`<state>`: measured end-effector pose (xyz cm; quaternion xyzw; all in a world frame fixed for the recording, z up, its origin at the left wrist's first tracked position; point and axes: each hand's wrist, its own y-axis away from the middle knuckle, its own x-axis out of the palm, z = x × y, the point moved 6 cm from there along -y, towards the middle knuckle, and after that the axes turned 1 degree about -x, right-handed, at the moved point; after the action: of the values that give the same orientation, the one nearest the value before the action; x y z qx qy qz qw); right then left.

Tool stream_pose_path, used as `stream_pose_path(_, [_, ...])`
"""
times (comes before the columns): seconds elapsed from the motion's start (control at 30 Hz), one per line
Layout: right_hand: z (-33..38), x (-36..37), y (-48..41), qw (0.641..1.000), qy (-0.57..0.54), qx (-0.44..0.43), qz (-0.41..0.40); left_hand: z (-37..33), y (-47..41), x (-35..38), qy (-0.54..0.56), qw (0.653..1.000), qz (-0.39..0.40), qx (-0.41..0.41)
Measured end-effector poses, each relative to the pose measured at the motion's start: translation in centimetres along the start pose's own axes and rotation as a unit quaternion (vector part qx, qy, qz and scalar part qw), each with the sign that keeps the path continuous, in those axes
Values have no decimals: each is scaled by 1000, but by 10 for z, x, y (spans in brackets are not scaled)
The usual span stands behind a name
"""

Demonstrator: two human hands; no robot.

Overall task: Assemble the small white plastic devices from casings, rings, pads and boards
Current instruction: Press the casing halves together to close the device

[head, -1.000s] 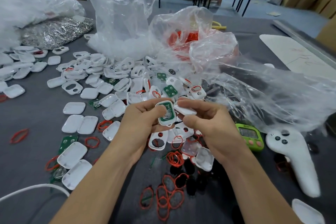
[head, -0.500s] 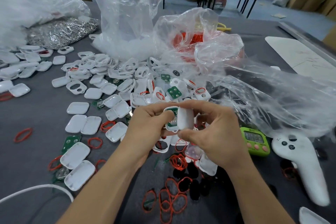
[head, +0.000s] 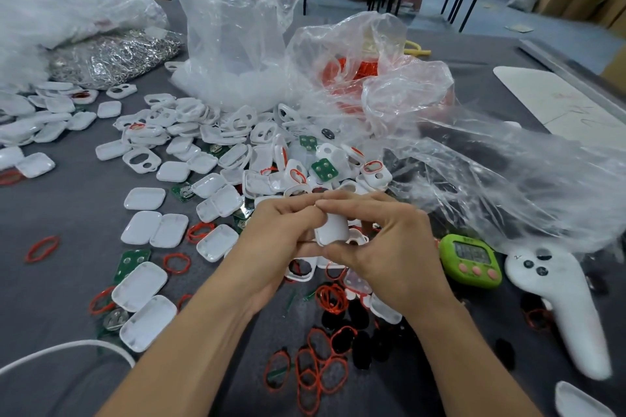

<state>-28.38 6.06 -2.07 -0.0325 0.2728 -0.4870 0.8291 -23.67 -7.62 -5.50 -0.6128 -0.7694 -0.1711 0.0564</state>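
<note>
My left hand (head: 271, 240) and my right hand (head: 389, 247) meet above the table's middle and together pinch one small white device (head: 332, 230), its plain casing back facing me. The board inside it is hidden. Behind the hands lies a heap of white casings (head: 216, 145), some with openings, mixed with green boards (head: 324, 170). Red rings (head: 315, 379) and black pads (head: 359, 315) lie in front of the hands, near my forearms.
Clear plastic bags (head: 237, 44) of parts stand behind the heap; a crumpled one spreads to the right. A green timer (head: 472, 261) and a white controller (head: 569, 308) lie right of my hands. A white cable (head: 61, 347) curves at lower left.
The white cover in my right hand has come over the board-filled casing in my left. The green board no longer shows, and both hands now pinch the closed piece.
</note>
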Motion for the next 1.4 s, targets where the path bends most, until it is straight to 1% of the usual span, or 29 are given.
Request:
stream_pose_path(0.13, [1,5,2,1000,-30,-4,1,-3,1,-1,7,1000,-4,9])
stream_pose_path(0.23, [0,5,-1,995,-96,28,11,-2,-1,-4,4,999,-36,1])
stream_pose_path(0.3, [-7,-1,-2,988,-139,63,-27,-3,-1,-4,9,999,-46,4])
stream_pose_path(0.37, [-17,-3,-3,972,-190,124,-57,-3,-1,-2,18,999,-38,13])
stream_pose_path(0.4, [-21,1,-2,962,-218,156,-48,-4,0,-1,13,999,-32,17])
stream_pose_path(0.47, [-27,10,-1,950,-241,198,-22,-3,-1,0,0,1000,-17,24])
stream_pose_path(0.53, [-29,12,-1,936,-269,224,-21,-2,-1,0,5,1000,-14,27])
stream_pose_path(0.67, [-31,10,0,910,-334,237,-57,0,1,2,15,999,-6,28])
stream_pose_path(0.87, [-33,9,3,927,-278,232,-100,-1,1,2,-2,1000,-12,28])
stream_pose_path(1.03, [-33,5,6,943,-232,206,-116,-3,5,4,-35,998,-23,56])
stream_pose_path(1.2, [-30,3,7,941,-246,199,-124,-3,8,8,2,998,-18,60])
stream_pose_path(1.4, [-25,2,5,943,-257,178,-112,0,9,4,-26,997,-12,73])
